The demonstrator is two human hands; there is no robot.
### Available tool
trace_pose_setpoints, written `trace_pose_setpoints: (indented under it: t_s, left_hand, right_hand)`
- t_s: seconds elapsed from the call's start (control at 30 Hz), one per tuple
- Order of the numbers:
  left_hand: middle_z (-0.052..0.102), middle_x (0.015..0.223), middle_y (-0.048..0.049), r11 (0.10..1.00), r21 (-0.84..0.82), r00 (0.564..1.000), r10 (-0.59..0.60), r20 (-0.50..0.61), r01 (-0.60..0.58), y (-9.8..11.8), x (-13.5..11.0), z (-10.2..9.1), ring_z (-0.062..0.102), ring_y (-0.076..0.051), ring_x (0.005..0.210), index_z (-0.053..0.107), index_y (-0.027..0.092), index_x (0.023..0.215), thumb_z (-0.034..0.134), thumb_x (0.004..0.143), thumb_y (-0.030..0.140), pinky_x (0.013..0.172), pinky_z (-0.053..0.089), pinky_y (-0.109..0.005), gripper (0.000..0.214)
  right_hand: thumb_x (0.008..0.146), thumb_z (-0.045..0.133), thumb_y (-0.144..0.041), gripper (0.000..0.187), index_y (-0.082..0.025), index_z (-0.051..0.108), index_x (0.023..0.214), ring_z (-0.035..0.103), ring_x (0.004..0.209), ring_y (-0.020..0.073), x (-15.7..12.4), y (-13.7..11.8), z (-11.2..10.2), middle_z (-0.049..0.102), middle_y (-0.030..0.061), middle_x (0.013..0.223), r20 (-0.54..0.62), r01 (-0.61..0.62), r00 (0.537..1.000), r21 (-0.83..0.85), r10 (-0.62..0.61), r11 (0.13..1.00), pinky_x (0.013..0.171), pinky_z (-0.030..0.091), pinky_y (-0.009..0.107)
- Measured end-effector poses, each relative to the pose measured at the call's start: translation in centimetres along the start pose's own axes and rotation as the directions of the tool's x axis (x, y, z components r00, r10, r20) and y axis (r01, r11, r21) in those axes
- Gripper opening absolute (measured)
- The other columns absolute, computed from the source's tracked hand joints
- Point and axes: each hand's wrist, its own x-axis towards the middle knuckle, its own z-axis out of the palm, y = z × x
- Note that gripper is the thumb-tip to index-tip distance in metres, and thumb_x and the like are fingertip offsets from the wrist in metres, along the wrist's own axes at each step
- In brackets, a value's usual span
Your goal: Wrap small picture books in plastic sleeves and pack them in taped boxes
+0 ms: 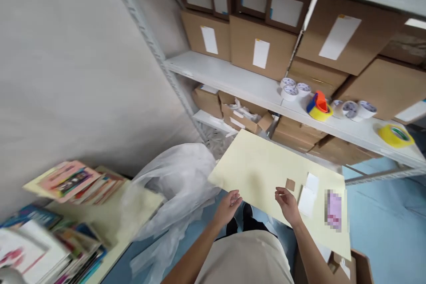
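Observation:
A pale yellow tabletop lies in front of me. My left hand hovers at its near left edge, fingers loosely curled and apart, with nothing visible in it. Over the near edge further right is my right hand, its fingers half bent with a gap to the thumb, also holding nothing that I can see. Just beyond the right hand lies a small brown cardboard piece. White paper cards rest to its right. A pinkish-purple item, blurred by pixels, lies near the table's right end.
A shelf behind the table holds cardboard boxes, white tape rolls and a tape dispenser. Clear plastic sheeting hangs at left, beside a side table with books. An open carton stands at lower right.

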Motion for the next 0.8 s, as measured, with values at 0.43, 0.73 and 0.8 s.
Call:
trace_pose_setpoints:
  t_s: [0.43, 0.73, 0.8]
  left_hand:
    - [0.072, 0.103, -0.0113, 0.998, -0.060, 0.899, -0.045, -0.436, 0.021, -0.1, -5.0, -4.3, 0.069, -0.027, 0.085, 0.069, 0.023, 0.099, 0.066, 0.071, 0.046, 0.077, 0.054, -0.040, 0.036]
    - [0.071, 0.111, -0.0157, 0.973, -0.227, 0.558, -0.167, -0.813, -0.039, -3.5, -11.9, -12.9, 0.069, -0.029, 0.094, 0.069, 0.018, 0.099, 0.068, 0.068, 0.048, 0.078, 0.054, -0.041, 0.044]
    - [0.071, 0.112, -0.0153, 0.973, -0.225, 0.461, -0.178, -0.869, -0.048, -4.6, -13.8, -15.6, 0.067, -0.031, 0.099, 0.069, 0.019, 0.099, 0.068, 0.067, 0.049, 0.079, 0.054, -0.042, 0.044]
  right_hand:
    - [0.073, 0.066, -0.052, 0.040, -0.020, 0.070, 0.096, 0.064, 0.066, 0.0202, 8.5, -1.7, 10.1, 0.067, 0.0029, 0.069, 0.602, 0.112, 0.798, -0.104, -0.027, 0.988, 0.067, 0.053, 0.034]
    - [0.075, 0.063, -0.049, 0.041, -0.018, 0.070, 0.101, 0.068, 0.074, 0.0231, 3.8, -6.5, 23.6, 0.071, 0.0073, 0.080, 0.880, 0.338, 0.452, -0.020, -0.144, 0.941, 0.074, 0.054, 0.037]
    - [0.075, 0.063, -0.045, 0.037, -0.020, 0.070, 0.102, 0.068, 0.081, 0.0238, 1.5, -7.3, 27.1, 0.072, 0.0087, 0.089, 0.896, 0.405, 0.403, 0.004, -0.183, 0.914, 0.076, 0.054, 0.037]
